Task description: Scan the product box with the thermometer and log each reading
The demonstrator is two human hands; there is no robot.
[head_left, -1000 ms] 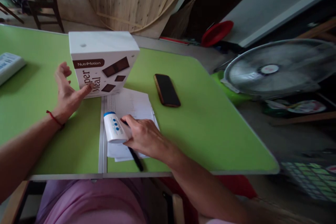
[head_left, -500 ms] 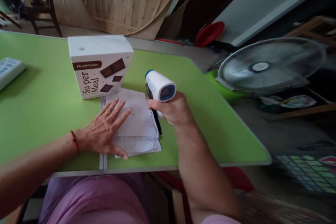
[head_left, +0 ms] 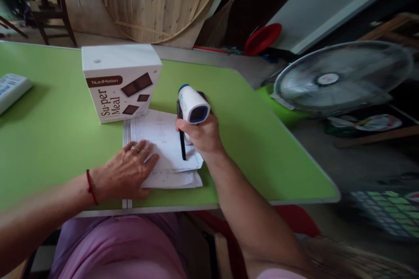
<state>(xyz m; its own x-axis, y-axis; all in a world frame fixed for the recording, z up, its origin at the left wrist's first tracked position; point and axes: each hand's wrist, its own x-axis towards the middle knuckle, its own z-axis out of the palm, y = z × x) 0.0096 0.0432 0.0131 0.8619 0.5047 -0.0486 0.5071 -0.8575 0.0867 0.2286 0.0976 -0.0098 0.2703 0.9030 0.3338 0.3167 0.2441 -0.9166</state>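
My right hand (head_left: 205,136) is wrapped around a white and blue infrared thermometer (head_left: 192,101), its dark screen tilted toward me. A black pen (head_left: 182,139) is held in the same hand, pointing down over the papers. Under it lie stacked printed papers (head_left: 163,128) with creased lower edges. My left hand (head_left: 127,172) rests flat on the left side of these sheets, holding nothing; its thumb is partly hidden. Behind the papers stands a white box (head_left: 122,87) marked "NutriMotion Su-per Meal". A small dark thing (head_left: 205,96) shows just behind my right hand, mostly hidden.
All this is on a green table (head_left: 262,152) with a metal edge and a seam left of the papers. A white box-like item (head_left: 13,89) lies at the far left. Beyond the right edge stand a fan (head_left: 328,79), a green bucket (head_left: 278,107) and a red basin (head_left: 263,39).
My right hand has shifted slightly left with the thermometer and pen, the pen now more over the papers. My left hand's fingers have drawn closer together and moved a little left and down.
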